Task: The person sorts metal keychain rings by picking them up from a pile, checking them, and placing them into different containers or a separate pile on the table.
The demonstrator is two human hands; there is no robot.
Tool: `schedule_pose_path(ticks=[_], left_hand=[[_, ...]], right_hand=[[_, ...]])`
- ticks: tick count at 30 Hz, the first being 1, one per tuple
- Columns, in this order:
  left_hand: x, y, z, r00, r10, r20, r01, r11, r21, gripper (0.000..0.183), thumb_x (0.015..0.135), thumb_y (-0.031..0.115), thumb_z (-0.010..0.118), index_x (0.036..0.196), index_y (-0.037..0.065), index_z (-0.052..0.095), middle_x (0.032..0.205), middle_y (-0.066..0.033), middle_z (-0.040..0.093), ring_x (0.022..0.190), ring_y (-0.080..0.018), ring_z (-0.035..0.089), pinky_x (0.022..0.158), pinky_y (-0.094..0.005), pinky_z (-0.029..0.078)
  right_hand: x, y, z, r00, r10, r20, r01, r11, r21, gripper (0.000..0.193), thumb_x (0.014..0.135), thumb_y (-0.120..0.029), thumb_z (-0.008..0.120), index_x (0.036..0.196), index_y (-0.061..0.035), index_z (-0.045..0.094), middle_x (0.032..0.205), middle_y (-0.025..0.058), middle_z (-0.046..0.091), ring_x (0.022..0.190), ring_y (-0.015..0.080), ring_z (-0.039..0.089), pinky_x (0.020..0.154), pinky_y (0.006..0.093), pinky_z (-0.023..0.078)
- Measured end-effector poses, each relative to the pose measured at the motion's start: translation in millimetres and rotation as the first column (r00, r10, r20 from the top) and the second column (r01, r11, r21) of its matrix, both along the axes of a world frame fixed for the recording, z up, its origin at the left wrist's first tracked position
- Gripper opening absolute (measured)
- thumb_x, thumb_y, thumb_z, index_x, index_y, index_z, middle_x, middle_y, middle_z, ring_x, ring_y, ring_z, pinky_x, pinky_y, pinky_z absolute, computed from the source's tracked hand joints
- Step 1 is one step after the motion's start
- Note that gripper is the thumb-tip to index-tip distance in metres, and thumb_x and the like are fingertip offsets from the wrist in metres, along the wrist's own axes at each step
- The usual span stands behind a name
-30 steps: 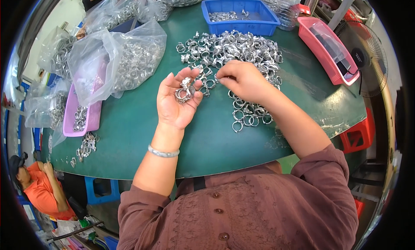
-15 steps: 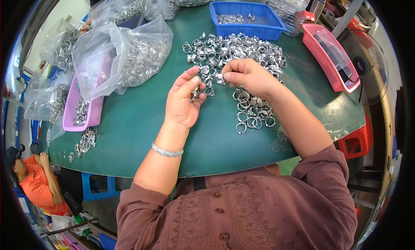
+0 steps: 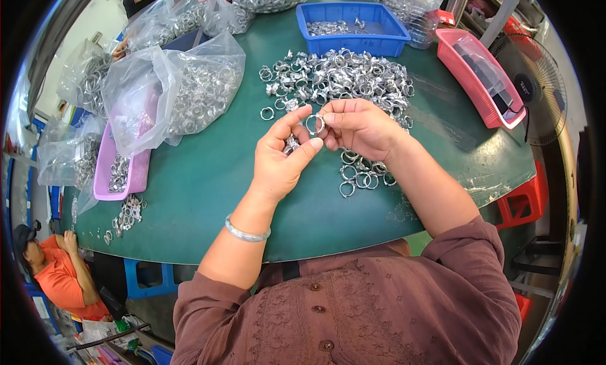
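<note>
A silvery metal ring clamp (image 3: 307, 126) is held up between my two hands, its round opening turned toward me. My left hand (image 3: 278, 160) pinches its left side with thumb and fingers. More small metal pieces (image 3: 291, 144) are tucked in the curled fingers of that same hand. My right hand (image 3: 366, 130) grips the clamp's right edge between thumb and forefinger. Just beyond the hands lies a large heap of similar clamps (image 3: 356, 81). Neat overlapping round clamps (image 3: 362, 179) lie near my right wrist, partly hidden by that hand.
A blue tray (image 3: 353, 46) with some clamps stands behind the heap. Pink baskets (image 3: 464, 75) sit at right, a purple basket (image 3: 137, 176) at left. Clear bags of clamps (image 3: 205, 87) crowd the left and back. A person in orange (image 3: 60, 276) is at far left; a fan (image 3: 533, 87) stands right.
My right hand has come back from the heap toward my left hand. The two hands now meet on one ring clamp; before, they were apart.
</note>
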State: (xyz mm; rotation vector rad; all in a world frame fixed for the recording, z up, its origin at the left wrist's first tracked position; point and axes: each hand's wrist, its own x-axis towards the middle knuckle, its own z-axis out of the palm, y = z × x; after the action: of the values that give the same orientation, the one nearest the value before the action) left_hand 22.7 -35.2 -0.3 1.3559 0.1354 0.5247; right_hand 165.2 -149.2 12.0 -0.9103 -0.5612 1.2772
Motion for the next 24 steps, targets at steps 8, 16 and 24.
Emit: schedule_pose_path(ticks=[8, 16, 24], left_hand=[[5.4, 7.3, -10.5, 0.987, 0.098, 0.124, -0.136, 0.927, 0.35, 0.036, 0.079, 0.001, 0.062, 0.114, 0.005, 0.056, 0.075, 0.0026, 0.05, 0.067, -0.0046, 0.044, 0.057, -0.0189, 0.037], [-0.1, 21.7, -5.1, 0.974, -0.217, 0.071, 0.214, 0.753, -0.622, 0.027, 0.09, 0.025, 0.051, 0.106, 0.004, 0.055, 0.082, -0.0006, 0.053, 0.069, -0.0107, 0.046, 0.055, -0.0215, 0.038], [1.7, 24.7, -8.8, 0.945, -0.266, 0.189, 0.303, 0.497, -0.813, 0.037, 0.092, 0.029, 0.046, 0.115, 0.001, 0.048, 0.083, -0.004, 0.049, 0.07, -0.0128, 0.042, 0.052, -0.0201, 0.037]], right_hand=[[-4.7, -0.1, 2.9, 0.999, 0.01, 0.052, -0.008, 1.0, -0.028, 0.014, 0.087, -0.015, 0.053, 0.09, -0.0014, 0.057, 0.079, 0.0049, 0.06, 0.067, 0.0115, 0.056, 0.063, 0.0248, 0.047], [-2.0, -5.5, 9.4, 0.985, -0.06, 0.165, 0.065, 0.997, -0.028, 0.018, 0.087, -0.017, 0.054, 0.095, -0.0012, 0.059, 0.079, 0.0049, 0.061, 0.065, 0.0107, 0.055, 0.062, 0.0227, 0.045], [1.0, -5.4, 8.8, 0.967, -0.121, 0.226, 0.138, 0.989, -0.06, 0.017, 0.086, -0.017, 0.056, 0.093, -0.0025, 0.06, 0.078, 0.0034, 0.061, 0.063, 0.0083, 0.054, 0.058, 0.0201, 0.043]])
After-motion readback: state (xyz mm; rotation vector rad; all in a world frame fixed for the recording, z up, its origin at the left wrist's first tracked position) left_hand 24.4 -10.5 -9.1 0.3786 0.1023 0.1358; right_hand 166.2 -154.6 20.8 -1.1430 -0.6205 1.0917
